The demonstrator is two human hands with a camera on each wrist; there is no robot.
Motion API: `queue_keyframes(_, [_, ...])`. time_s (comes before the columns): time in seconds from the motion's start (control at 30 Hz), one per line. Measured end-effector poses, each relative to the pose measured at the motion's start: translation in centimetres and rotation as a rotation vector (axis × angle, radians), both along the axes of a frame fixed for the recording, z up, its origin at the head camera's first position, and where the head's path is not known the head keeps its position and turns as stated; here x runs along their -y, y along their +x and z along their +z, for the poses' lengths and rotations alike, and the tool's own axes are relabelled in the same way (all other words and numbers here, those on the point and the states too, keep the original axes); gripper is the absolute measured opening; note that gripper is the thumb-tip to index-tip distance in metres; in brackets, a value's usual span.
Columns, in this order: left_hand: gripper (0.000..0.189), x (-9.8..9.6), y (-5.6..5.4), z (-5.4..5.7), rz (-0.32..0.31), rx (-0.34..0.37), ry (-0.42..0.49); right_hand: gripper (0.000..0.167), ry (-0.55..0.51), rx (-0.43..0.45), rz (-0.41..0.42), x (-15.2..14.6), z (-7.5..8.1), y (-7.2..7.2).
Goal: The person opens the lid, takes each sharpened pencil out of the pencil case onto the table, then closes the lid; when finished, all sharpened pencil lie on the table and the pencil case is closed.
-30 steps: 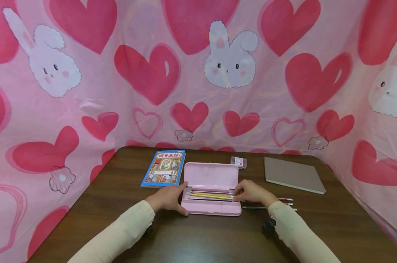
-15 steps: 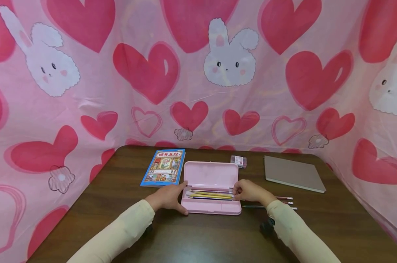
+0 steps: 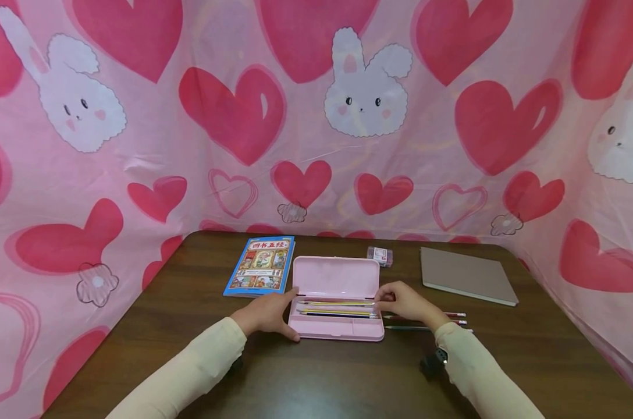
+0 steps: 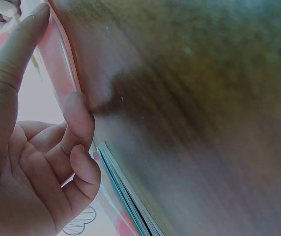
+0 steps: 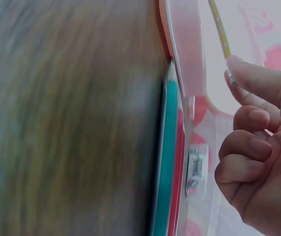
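Note:
An open pink pencil case (image 3: 322, 329) lies on the table with several pencils in its long compartment. My left hand (image 3: 264, 314) holds the case's left end, thumb at the front edge and fingers toward the hinge side. In the left wrist view, that thumb (image 4: 25, 42) lies straight along the pink edge, while the other fingers bend. At the right end, my right hand (image 3: 405, 299) pinches a yellow pencil (image 5: 220, 27) by its end between thumb and index finger. This pencil slants over the case, and the hand's other fingers are curled.
Several pencils (image 3: 418, 327) lie right of the case, partly under my right forearm. A blue-edged book (image 3: 261, 265) is at the back left. Behind the case sits a small clear box (image 3: 380, 256) with a label. A grey-brown notebook (image 3: 468, 274) lies at the back right.
My right hand has shifted slightly right and away from me. The yellow pencils, bunched together before, now show a gap between them. My left hand keeps its place on the case.

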State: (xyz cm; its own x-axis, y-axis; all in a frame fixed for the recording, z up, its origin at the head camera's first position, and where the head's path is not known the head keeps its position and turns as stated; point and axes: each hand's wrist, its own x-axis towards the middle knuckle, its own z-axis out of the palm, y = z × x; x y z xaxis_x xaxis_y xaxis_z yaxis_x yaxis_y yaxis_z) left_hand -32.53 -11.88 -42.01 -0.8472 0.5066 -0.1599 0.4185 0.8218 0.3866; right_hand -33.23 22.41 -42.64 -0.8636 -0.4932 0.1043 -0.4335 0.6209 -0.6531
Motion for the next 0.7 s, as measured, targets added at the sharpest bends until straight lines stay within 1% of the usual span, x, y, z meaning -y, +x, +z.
queue_keyframes(0.13, [0.106,0.0,-0.1,0.0,-0.004,-0.005,-0.003,0.011,-0.028,0.012,-0.05,-1.1,0.3,0.3])
queue_keyframes(0.33, [0.107,0.1,-0.1,-0.1,-0.01,-0.011,-0.002,0.017,-0.014,0.045,-0.1,-3.3,0.7,0.9])
queue_keyframes(0.53, [0.106,0.2,-0.1,-0.1,-0.002,-0.006,0.008,0.014,-0.009,0.032,-0.112,-5.8,0.8,1.8])
queue_keyframes(0.7, [0.106,0.1,0.0,0.0,0.002,0.0,0.014,0.012,-0.042,0.039,-0.091,-7.6,1.2,2.6])
